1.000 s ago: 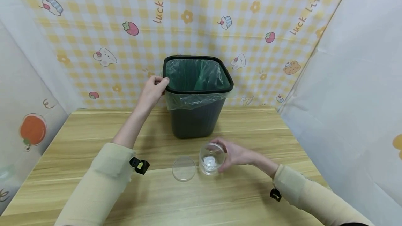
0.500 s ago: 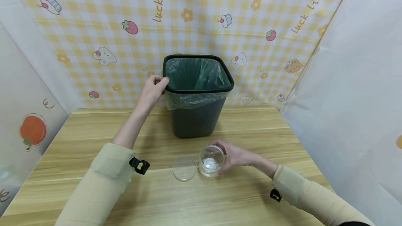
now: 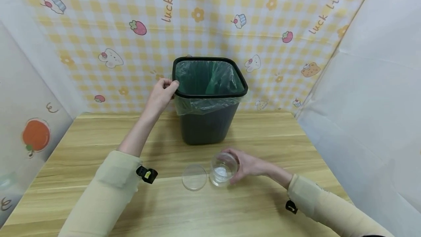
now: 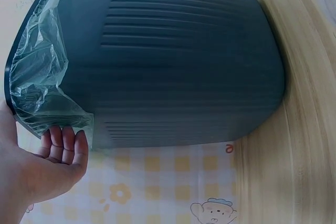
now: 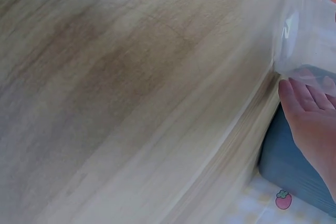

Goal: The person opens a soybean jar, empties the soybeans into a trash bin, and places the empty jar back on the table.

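A dark trash can (image 3: 207,127) stands at the back of the table, its black rim (image 3: 213,96) holding a thin translucent green bag (image 3: 200,106) folded over the outside. My left hand (image 3: 160,95) grips the rim and bag at the left front corner; in the left wrist view its fingers (image 4: 68,145) curl by the bag's edge. My right hand (image 3: 245,162) holds a clear plastic jar (image 3: 224,169) around its right side, low over the table in front of the can. Something whitish shows at the jar's bottom. Just left of the jar lies a clear round lid (image 3: 194,177).
The wooden table (image 3: 184,211) runs up to a yellow checked cloth (image 3: 197,32) right behind the can. White sheets hang at the left and at the right (image 3: 368,101).
The hands, can, jar and lid keep almost the same places. The whole head view shifts slightly, and the jar looks a little more tilted.
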A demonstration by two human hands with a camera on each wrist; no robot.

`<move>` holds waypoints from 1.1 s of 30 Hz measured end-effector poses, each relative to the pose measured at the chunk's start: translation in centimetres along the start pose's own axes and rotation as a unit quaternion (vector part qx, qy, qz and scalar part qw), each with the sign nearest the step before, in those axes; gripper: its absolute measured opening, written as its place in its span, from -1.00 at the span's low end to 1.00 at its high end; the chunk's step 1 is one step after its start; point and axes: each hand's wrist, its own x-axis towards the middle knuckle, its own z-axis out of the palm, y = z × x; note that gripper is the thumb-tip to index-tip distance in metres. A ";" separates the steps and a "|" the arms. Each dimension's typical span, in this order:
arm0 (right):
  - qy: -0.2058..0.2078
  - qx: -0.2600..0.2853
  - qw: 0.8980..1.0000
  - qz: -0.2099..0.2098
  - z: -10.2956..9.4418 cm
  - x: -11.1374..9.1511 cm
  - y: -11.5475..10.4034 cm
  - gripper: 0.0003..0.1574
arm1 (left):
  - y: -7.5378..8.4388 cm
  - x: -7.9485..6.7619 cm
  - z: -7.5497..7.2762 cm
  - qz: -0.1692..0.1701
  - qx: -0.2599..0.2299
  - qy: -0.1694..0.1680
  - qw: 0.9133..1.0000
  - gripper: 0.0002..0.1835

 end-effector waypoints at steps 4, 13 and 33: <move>0.000 0.006 1.000 -0.004 -0.1 -0.1 0.1 0.17 | 0.1 -0.1 0.0 0.004 -0.001 0.011 1.000 -0.45; -0.002 0.015 1.000 0.002 0.1 -0.1 0.2 0.16 | 0.1 -0.4 -0.1 -0.002 0.001 0.008 1.000 -0.43; 0.023 -0.021 0.998 -0.050 -2.9 -1.2 0.8 0.15 | -1.3 -0.8 -0.1 0.037 0.030 0.023 0.999 -0.26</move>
